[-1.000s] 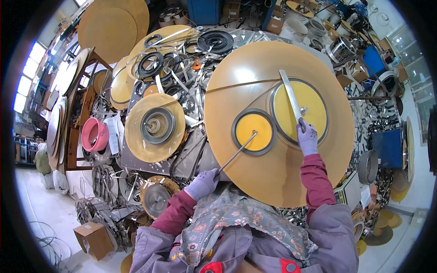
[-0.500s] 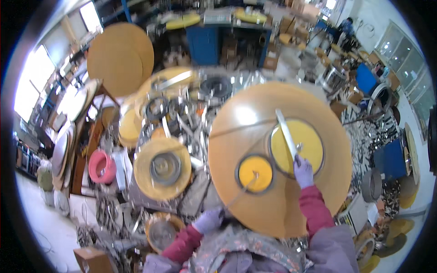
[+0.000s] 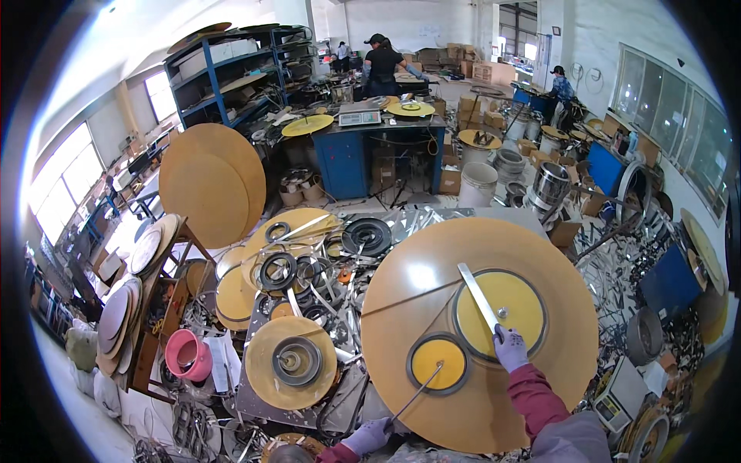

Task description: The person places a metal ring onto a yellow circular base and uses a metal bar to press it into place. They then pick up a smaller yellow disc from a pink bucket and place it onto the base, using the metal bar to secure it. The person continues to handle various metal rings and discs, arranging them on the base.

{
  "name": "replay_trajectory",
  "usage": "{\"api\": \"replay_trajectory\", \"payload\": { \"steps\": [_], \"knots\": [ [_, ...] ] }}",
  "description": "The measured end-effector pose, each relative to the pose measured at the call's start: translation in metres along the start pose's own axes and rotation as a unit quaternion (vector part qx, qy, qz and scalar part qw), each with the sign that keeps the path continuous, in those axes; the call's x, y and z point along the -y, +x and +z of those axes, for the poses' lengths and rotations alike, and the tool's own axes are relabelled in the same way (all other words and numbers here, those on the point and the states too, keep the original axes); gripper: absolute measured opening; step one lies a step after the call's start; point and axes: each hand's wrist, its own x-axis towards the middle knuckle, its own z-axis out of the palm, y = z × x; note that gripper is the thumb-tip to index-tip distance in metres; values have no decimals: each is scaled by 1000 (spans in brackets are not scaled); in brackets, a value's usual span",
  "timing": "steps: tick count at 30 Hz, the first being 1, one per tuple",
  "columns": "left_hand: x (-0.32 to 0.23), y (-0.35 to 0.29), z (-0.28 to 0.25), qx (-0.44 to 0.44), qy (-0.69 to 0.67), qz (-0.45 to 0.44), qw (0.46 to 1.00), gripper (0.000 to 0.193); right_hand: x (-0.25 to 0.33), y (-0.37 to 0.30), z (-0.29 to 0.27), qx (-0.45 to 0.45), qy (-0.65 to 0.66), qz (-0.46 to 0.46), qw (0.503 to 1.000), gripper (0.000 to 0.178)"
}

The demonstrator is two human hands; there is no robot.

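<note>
My right hand, in a purple glove, is closed round the near end of a flat silver metal bar. The bar lies at a slant across a yellow disc with a dark rim and a small metal hub. A smaller yellow disc in a wide grey ring sits to its lower left. Both rest on a large round tan board. My left hand, also gloved, is closed on a thin rod at the board's near left edge; the rod's far end reaches the smaller disc's middle.
Left of the board, a tan disc carries nested grey rings. Beyond are black rings and loose metal strips. A pink bucket stands further left, a scale at right. People work behind a blue bench.
The view has tilted up, so the board and both hands sit lower in the picture. The bar's far end leans slightly more to the left. Both hands keep their hold.
</note>
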Motion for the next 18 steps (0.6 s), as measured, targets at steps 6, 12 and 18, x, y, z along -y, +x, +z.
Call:
{"api": "replay_trajectory", "payload": {
  "steps": [6, 12, 18],
  "knots": [
    [-2, 1, -3, -5, -7, -1, 1000, 24, 6, -2, -4, -6, 10, 7, 1000, 28],
    [-6, -3, -3, -11, -19, -3, 1000, 24, 1, 0, 1, -7, 15, 8, 1000, 31],
    [-9, -3, -3, -16, -11, -18, 1000, 24, 3, 0, -2, 4, 9, 3, 1000, 32]
  ]
}}
